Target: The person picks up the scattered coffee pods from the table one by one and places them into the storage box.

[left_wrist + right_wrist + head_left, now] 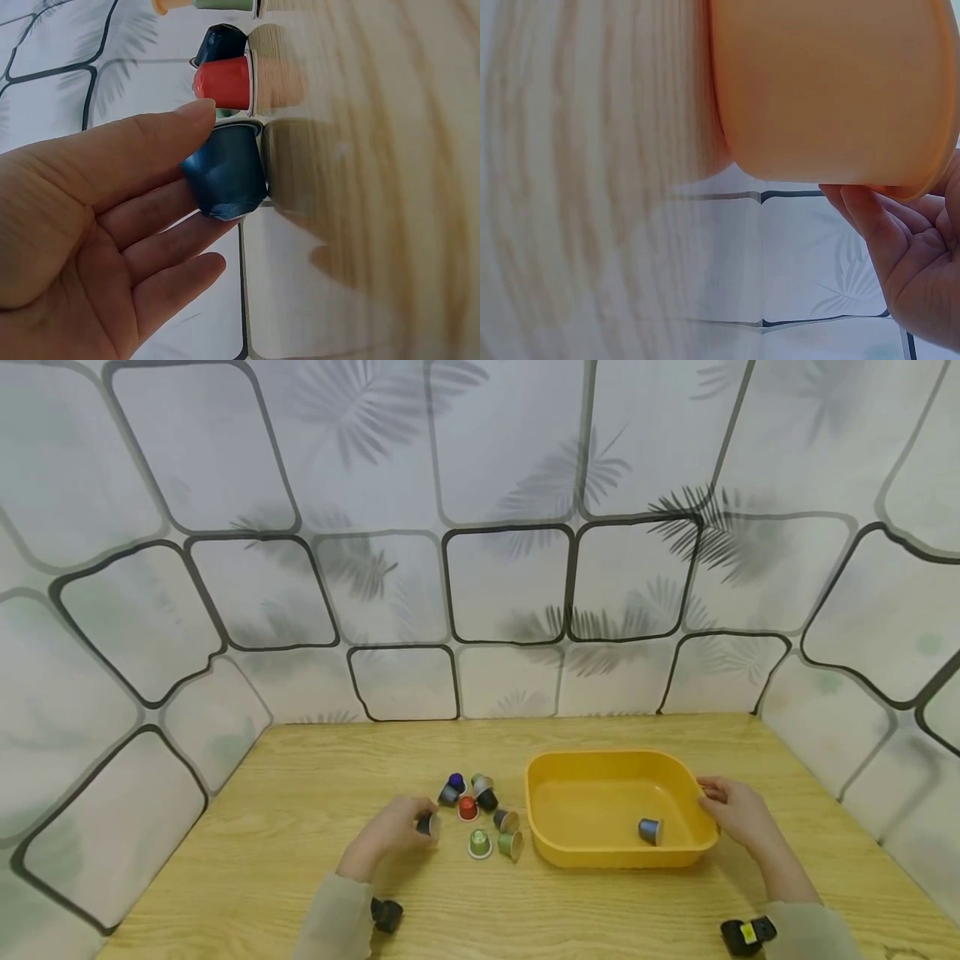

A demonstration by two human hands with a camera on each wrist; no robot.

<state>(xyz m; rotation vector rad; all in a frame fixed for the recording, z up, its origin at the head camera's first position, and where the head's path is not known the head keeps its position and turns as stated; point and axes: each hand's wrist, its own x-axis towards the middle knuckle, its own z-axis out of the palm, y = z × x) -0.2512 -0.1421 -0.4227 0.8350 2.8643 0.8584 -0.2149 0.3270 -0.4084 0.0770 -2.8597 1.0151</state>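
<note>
My left hand (392, 832) pinches a dark blue coffee capsule (229, 171) between thumb and fingers, low at the tabletop left of the other capsules. Beyond it in the left wrist view stands a red capsule (225, 84). At the right end of a yellow plastic tub (551, 850), my right hand (738, 814) holds the rim. The right wrist view shows its fingertips (859, 206) against the tub's outer side under the rim; the thumb is mostly hidden there. One blue-grey capsule (650, 831) lies on its side inside the tub.
Between left hand and tub lie several more capsules, among them an upright green one (480, 842), a tipped green one (511, 845), a brownish one (506, 820) and a purple-blue one (457, 782). Patterned cloth walls (510, 681) border the wooden table (300, 777) at the back and sides.
</note>
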